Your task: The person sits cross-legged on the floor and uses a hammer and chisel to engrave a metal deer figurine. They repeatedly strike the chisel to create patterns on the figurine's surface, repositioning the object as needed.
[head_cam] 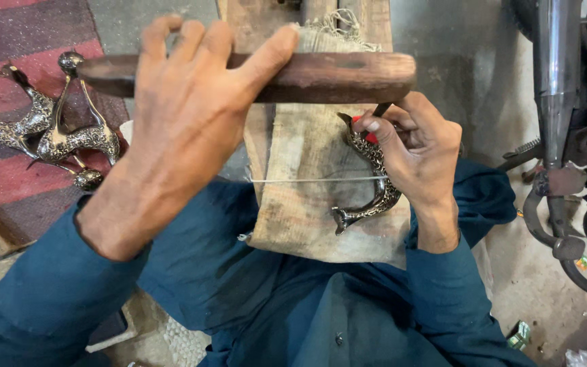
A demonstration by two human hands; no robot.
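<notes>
Hands first: we see our left hand point(185, 102) wrapped around a dark wooden bar point(321, 76) raised across the upper middle of the frame. Our right hand point(419, 153) is closed on a thin dark punch point(379, 111) while pressing down a curved, engraved metal fish-shaped piece point(374, 182), which lies just beneath it on a cloth-covered wooden block point(300, 197) at centre. Similar engraved metal pieces point(56, 136) rest on the striped rug point(8, 81) at upper left, well apart from both hands.
</notes>
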